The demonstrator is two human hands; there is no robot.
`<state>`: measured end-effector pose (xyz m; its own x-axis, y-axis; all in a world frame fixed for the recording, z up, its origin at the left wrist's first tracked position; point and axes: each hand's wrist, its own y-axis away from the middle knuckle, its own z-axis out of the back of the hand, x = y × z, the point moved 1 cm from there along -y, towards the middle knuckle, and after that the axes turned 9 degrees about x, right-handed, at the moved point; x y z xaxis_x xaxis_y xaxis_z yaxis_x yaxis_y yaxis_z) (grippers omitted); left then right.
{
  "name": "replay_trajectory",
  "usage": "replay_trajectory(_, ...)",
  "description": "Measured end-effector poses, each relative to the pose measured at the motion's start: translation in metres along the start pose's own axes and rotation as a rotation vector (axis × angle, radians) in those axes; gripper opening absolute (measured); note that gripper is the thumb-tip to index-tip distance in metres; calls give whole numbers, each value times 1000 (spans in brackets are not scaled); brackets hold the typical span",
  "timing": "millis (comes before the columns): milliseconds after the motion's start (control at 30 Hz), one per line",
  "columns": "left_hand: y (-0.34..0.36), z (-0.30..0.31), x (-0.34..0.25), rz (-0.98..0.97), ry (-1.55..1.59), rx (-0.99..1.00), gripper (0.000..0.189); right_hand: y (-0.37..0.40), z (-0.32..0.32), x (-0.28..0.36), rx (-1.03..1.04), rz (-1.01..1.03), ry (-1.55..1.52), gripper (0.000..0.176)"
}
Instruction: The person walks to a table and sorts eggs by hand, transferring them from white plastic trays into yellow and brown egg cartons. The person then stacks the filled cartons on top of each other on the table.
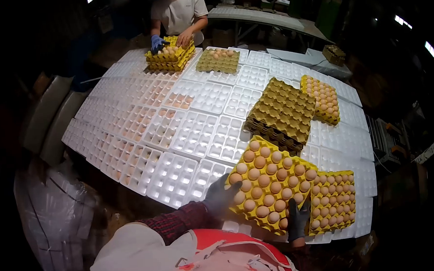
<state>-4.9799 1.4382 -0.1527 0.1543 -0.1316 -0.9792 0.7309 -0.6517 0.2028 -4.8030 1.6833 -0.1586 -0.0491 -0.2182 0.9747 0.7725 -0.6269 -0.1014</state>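
A yellow egg tray (255,146) full of brown eggs is held between my two gloved hands, slightly tilted at the table's near edge. My left hand (221,191), in a grey glove, grips its left side with the thumb over the rim. At the lower right side, my right hand (298,218) in a dark glove has its fingers up over the rim. Touching or close beside it on the right lies another yellow tray of eggs (334,198). Behind stands a stack of brown pulp egg trays (284,105), holding no visible eggs.
White egg cartons (197,134) cover the table, several at left filled with eggs. A third yellow egg tray (328,117) sits far right. Across the table, a person (178,12) has both hands at stacked yellow trays (168,64), near a pulp tray (213,66) with few eggs.
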Motion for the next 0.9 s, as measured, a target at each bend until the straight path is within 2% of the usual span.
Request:
replay_trajectory(33,7,22,27,4,-33,-42,63,-4,-29,1,115,-47,-161,53)
replay_trajectory(100,41,60,37,103,-176,-172,62,-14,-79,-20,237,-106,-135,46)
replay_trajectory(133,50,73,25,179,-295,-235,62,-21,-102,-20,236,-107,-148,42)
replay_trajectory(167,57,83,34,103,-261,-242,65,-29,-116,-32,292,-158,-188,41)
replay_trajectory(233,50,111,66,-29,-285,-245,65,-50,-137,-53,339,-78,-112,42)
replay_trajectory(267,47,119,82,-57,-329,-230,64,-58,-138,-64,348,-74,59,44)
replay_trajectory(300,48,134,66,26,-320,-96,62,-62,-134,-51,411,-188,432,50)
replay_trajectory(333,55,147,56,123,-294,49,61,-65,-128,-65,339,-159,744,57)
replay_trajectory(367,63,154,67,6,-495,-15,60,-55,-134,-30,251,-101,828,60)
replay_trajectory(400,62,165,73,-140,-712,-97,59,-49,-138,-33,150,164,899,59)
replay_trajectory(433,64,165,67,-96,-631,18,57,-34,-158,9,197,310,786,53)
replay_trajectory(467,65,161,65,-119,-793,63,55,-24,-173,14,335,401,685,47)
replay_trajectory(500,63,156,63,-149,-963,103,52,-9,-199,24,476,353,738,44)
replay_trajectory(533,63,149,64,-171,-1127,147,49,3,-218,33,654,421,720,49)
replay_trajectory(567,61,143,67,-285,-1225,71,43,12,-238,29,751,465,722,53)
replay_trajectory(600,59,142,72,-305,-1222,102,43,20,-252,25,804,502,827,56)
replay_trajectory(667,55,144,82,-345,-1221,162,43,29,-274,12,824,436,1055,52)
replay_trajectory(700,53,152,85,-289,-1203,194,45,27,-273,13,802,404,904,51)
replay_trajectory(767,61,165,70,-258,-658,61,44,17,-263,20,751,341,610,48)
replay_trajectory(800,61,171,60,-246,-388,0,43,8,-258,25,737,110,316,44)
replay_trajectory(833,52,179,70,-49,-164,-27,41,0,-251,30,711,-119,21,41)
replay_trajectory(867,48,183,49,219,339,68,41,-3,-244,32,675,-354,-273,38)
replay_trajectory(900,36,186,53,258,196,119,41,-13,-245,31,696,-406,-395,33)
